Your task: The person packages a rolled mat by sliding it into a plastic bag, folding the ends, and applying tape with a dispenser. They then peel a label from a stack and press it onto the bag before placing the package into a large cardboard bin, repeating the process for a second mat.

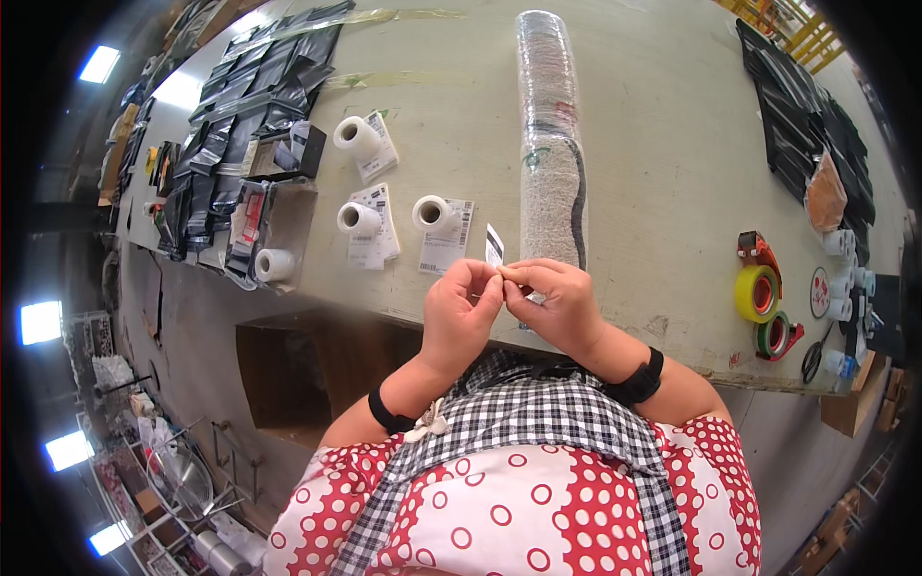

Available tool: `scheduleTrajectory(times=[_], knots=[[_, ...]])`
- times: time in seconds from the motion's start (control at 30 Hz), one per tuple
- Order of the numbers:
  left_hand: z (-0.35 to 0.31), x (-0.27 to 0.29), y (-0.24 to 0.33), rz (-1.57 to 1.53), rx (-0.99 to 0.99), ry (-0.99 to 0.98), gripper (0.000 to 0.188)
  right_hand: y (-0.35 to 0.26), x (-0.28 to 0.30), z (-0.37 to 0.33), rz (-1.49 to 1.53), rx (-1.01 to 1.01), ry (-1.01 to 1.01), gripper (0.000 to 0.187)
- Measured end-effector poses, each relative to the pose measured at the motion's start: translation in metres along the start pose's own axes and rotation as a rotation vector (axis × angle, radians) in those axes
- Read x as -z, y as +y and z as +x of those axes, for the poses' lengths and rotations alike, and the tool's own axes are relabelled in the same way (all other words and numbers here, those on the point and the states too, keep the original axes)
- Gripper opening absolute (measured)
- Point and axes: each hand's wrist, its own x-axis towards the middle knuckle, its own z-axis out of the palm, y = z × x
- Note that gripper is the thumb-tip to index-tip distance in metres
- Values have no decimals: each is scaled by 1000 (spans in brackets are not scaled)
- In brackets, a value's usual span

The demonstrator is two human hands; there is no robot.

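Observation:
Both my hands meet over the table's near edge, fingertips pinched together on a small white label (495, 248) with a dark band. My left hand (459, 312) grips its lower end from one side, and my right hand (557, 305) pinches it from the other. Just beyond them lies a long roll wrapped in clear film (550, 125), pale and speckled with a dark wavy stripe; its near end is partly hidden by my right hand. Left of my hands, a small roll of clear film (432, 212) stands on a printed sheet (448, 252).
More film rolls (358, 137) stand on printed sheets at the left. Black plastic bags (250, 106) lie at the far left, beside open boxes (288, 221). To the right are tape dispensers (758, 292), scissors (816, 355) and more black bags (802, 120). A cardboard box (279, 374) sits below the table.

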Motion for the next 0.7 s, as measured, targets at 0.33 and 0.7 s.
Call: scheduleTrajectory(times=[0.33,0.7], knots=[[-1,-5,14,254,-195,14,6,6,-6,-1,218,-207,32,11],[-18,35,-16,0,126,-102,1,36,22,8,663,-767,12,12]])
